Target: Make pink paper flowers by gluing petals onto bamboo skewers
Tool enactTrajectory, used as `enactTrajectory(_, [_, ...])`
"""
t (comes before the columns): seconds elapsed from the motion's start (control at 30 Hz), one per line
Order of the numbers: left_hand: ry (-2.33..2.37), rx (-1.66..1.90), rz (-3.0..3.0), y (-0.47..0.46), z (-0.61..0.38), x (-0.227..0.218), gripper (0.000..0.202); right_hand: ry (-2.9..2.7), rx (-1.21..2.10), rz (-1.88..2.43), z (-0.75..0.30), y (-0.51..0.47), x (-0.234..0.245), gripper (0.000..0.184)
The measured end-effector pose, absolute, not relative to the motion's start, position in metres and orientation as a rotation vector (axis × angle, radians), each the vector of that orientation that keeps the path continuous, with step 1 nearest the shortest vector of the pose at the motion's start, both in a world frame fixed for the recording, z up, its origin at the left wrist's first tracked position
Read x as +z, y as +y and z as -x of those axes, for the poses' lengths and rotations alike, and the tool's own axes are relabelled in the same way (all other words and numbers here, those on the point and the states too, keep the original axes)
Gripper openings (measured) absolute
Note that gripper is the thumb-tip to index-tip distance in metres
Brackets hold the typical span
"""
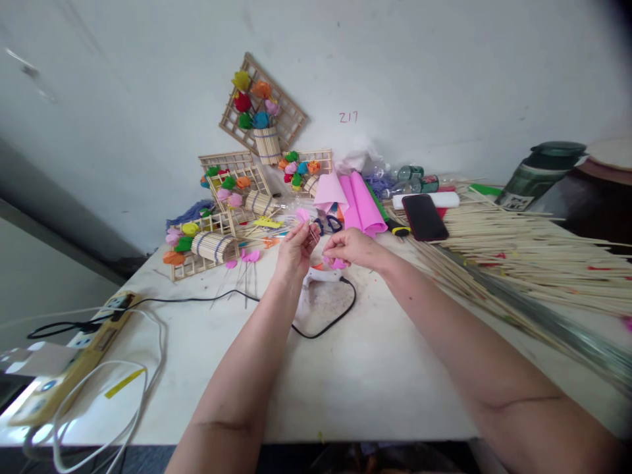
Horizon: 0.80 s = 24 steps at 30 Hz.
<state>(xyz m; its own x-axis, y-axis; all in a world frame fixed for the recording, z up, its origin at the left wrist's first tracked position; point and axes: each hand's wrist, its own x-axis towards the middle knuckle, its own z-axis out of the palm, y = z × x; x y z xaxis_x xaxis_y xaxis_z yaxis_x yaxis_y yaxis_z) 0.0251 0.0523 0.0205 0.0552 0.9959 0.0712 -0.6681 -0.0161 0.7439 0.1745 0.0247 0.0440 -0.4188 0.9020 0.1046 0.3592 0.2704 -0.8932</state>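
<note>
My left hand (295, 249) is closed on a wire-stemmed paper petal (303, 215), its pink top showing above the fingertips. Just to the right, my right hand (356, 247) is pinched, fingertips close to the left hand. Whatever it may hold is too small to make out. Pink paper pieces (338, 263) show right below its fingers. Under both hands lies a white glue gun (323, 275) with a black cord. More wire-stemmed pink petals (251, 256) rest on the table left of my left hand. Behind the hands are dark-handled scissors (334, 224).
Stick lattices with paper flowers (212, 247) stand at the back left. Pink paper sheets (363, 204), a phone (425, 217), a pile of thin wooden sticks (528, 250) and a dark bottle (540, 174) lie to the right. A power strip (74, 362) with cables occupies the left edge.
</note>
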Motion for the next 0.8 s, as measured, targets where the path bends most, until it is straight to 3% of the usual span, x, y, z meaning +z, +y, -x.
enactTrajectory(0.8, [0.595,1.495,-0.762,0.0539,-0.0251,0.0178,0.016,-1.973,0.994,1.202,-0.1704,0.0189,0.0496,0.01])
